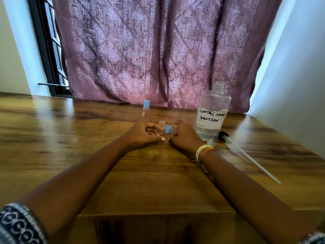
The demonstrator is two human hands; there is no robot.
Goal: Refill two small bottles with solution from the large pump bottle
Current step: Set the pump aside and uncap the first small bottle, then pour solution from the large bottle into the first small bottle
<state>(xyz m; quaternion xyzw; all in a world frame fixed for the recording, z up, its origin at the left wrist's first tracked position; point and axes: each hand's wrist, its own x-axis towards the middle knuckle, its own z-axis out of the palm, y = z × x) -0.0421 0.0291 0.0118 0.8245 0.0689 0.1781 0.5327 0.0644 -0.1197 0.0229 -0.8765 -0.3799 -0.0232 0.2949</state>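
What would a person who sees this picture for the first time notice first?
Probably the large clear bottle at the right rear of the wooden table, open at the top, with a handwritten label reading CONTACT LENS SOLUTION. Next, the two hands at the centre around a small uncapped bottle and its blue cap. The purple curtain fills the background.

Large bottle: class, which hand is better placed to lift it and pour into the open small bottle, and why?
Right. The right hand lies beside the large bottle, and the left hand already has its grip on the open small bottle.
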